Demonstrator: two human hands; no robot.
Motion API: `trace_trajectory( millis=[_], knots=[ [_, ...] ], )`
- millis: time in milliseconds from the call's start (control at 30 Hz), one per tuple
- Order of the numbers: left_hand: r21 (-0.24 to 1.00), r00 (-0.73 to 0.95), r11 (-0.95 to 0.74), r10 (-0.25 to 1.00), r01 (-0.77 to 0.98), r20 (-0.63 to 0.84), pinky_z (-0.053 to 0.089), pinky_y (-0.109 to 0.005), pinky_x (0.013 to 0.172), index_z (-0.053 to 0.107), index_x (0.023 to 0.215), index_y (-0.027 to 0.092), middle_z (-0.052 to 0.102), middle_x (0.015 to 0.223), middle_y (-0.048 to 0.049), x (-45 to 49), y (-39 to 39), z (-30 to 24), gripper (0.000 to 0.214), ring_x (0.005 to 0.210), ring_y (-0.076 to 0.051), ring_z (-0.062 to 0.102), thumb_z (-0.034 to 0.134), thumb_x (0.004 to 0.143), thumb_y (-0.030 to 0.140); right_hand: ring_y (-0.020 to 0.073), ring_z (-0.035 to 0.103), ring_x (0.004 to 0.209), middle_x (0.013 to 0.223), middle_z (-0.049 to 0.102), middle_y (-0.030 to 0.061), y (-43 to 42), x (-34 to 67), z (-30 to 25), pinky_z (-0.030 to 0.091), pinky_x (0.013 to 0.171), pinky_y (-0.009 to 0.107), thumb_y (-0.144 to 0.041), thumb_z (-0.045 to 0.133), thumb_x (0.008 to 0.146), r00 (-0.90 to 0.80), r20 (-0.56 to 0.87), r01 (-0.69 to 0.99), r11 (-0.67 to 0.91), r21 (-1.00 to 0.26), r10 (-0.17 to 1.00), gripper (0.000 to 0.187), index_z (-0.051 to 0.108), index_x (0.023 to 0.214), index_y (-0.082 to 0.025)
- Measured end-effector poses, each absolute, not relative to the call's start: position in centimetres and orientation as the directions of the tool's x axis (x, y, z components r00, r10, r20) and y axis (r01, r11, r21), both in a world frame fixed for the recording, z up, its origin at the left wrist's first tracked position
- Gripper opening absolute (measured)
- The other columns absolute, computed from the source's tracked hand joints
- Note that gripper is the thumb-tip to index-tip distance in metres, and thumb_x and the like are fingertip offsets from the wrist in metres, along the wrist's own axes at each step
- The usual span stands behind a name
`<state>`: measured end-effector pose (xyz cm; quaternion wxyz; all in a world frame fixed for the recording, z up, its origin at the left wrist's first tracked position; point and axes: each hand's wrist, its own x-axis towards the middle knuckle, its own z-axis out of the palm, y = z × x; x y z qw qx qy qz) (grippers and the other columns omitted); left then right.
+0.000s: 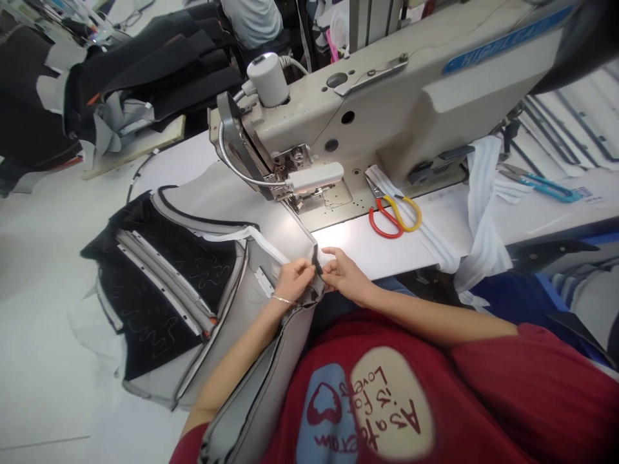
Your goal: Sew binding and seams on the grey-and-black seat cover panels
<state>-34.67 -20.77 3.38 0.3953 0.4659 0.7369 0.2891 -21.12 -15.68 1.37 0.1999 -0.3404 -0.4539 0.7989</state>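
A large grey-and-black sewn cover (227,335) drapes over the table's left side and down across my lap. My left hand (294,281) pinches its edge near a dark strip of seam, thumb and fingers together. Opposite it, my right hand (345,277) grips the same edge between thumb and fingertips, index finger raised. Both hands are close together, in front of the sewing machine (387,109). The cover's edge runs from my fingers up to the machine's presser foot (296,205). White piping tape (264,241) lies along one seam.
Scissors (383,205) with red and yellow handles lie on the machine bed, right of my hands. White fabric strips (483,212) hang over the table edge. Blue-handled snips (551,185) rest farther right. Dark fabric pieces (169,64) are stacked behind, near another person's sleeve (254,22).
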Motion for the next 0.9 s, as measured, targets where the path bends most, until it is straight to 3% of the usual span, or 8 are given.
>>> trace_trajectory(
  millis=[100,167,233,333,433,600,767,900],
  knots=[
    [0.606,-0.242,0.314,0.949,0.731,-0.201,0.024,-0.021,0.047,0.042,0.049,0.016,0.038,0.044,0.0046,-34.2,-21.0,4.3,0.022,0.043,-0.007,0.032,0.05,0.065,0.029,0.006,0.043,0.044,0.053,0.043,-0.0113,-16.2,-21.4,1.7,0.037,0.047,0.022,-0.017,0.058,0.06,-0.675,-0.38,-0.135,-0.612,-0.779,0.632,0.049,0.034,0.102,-0.022],
    [0.569,-0.213,0.288,0.957,0.77,-0.196,0.024,-0.021,0.048,0.042,0.049,0.016,0.037,0.044,0.0045,-34.1,-21.1,4.7,0.02,0.045,-0.007,0.032,0.049,0.064,0.027,0.0056,0.042,0.043,0.052,0.043,-0.0117,-16.3,-21.6,1.8,0.034,0.045,0.02,-0.017,0.062,0.057,-0.662,-0.406,-0.195,-0.668,-0.718,0.63,0.049,0.035,0.098,-0.021],
    [0.662,-0.196,0.32,0.947,0.678,-0.256,0.024,-0.02,0.047,0.044,0.051,0.016,0.039,0.045,0.0042,-34.2,-21.2,4.6,0.019,0.045,-0.007,0.033,0.046,0.066,0.026,0.0058,0.043,0.043,0.051,0.045,-0.011,-16.4,-21.6,1.7,0.032,0.045,0.02,-0.017,0.064,0.054,-0.657,-0.447,-0.228,-0.725,-0.65,0.607,0.048,0.037,0.092,-0.02],
    [0.812,-0.198,0.454,0.891,0.367,-0.408,0.022,-0.019,0.041,0.047,0.053,0.015,0.043,0.044,0.0041,-34.6,-21.3,4.1,0.021,0.039,-0.005,0.031,0.046,0.068,0.03,0.0061,0.044,0.044,0.052,0.046,-0.0101,-16.5,-21.7,1.4,0.032,0.046,0.021,-0.015,0.065,0.05,-0.666,-0.491,-0.26,-0.792,-0.552,0.561,0.046,0.037,0.086,-0.019],
    [0.855,-0.211,0.504,0.855,0.12,-0.474,0.019,-0.018,0.037,0.049,0.053,0.014,0.046,0.042,0.0036,-34.9,-21.5,3.7,0.022,0.034,-0.003,0.029,0.052,0.066,0.031,0.0058,0.044,0.044,0.052,0.047,-0.0096,-16.5,-21.8,1.5,0.032,0.047,0.02,-0.012,0.065,0.048,-0.677,-0.499,-0.277,-0.815,-0.508,0.541,0.045,0.037,0.082,-0.02],
    [0.874,-0.186,0.487,0.859,0.009,-0.477,0.02,-0.017,0.037,0.052,0.055,0.012,0.05,0.043,0.0026,-35.1,-21.5,3.5,0.019,0.034,-0.003,0.031,0.056,0.066,0.028,0.0056,0.045,0.044,0.052,0.047,-0.0095,-16.5,-21.9,1.5,0.031,0.047,0.02,-0.012,0.065,0.048,-0.681,-0.497,-0.287,-0.82,-0.495,0.538,0.043,0.034,0.077,-0.02],
    [0.868,-0.17,0.495,0.86,0.043,-0.481,0.02,-0.018,0.037,0.051,0.056,0.013,0.049,0.043,0.003,-35.3,-21.4,3.5,0.02,0.034,-0.003,0.03,0.055,0.067,0.029,0.0057,0.045,0.045,0.053,0.047,-0.0095,-16.6,-21.9,1.3,0.03,0.047,0.02,-0.014,0.066,0.05,-0.686,-0.483,-0.289,-0.813,-0.506,0.545,0.043,0.032,0.076,-0.021],
    [0.847,-0.206,0.43,0.901,0.312,-0.382,0.022,-0.018,0.04,0.048,0.055,0.015,0.044,0.044,0.0049,-34.8,-21.6,3.9,0.018,0.038,-0.004,0.031,0.052,0.066,0.029,0.0055,0.044,0.043,0.052,0.045,-0.0109,-16.7,-22.0,1.6,0.03,0.046,0.02,-0.017,0.065,0.052,-0.672,-0.449,-0.292,-0.768,-0.571,0.589,0.04,0.033,0.076,-0.021]
  ],
)
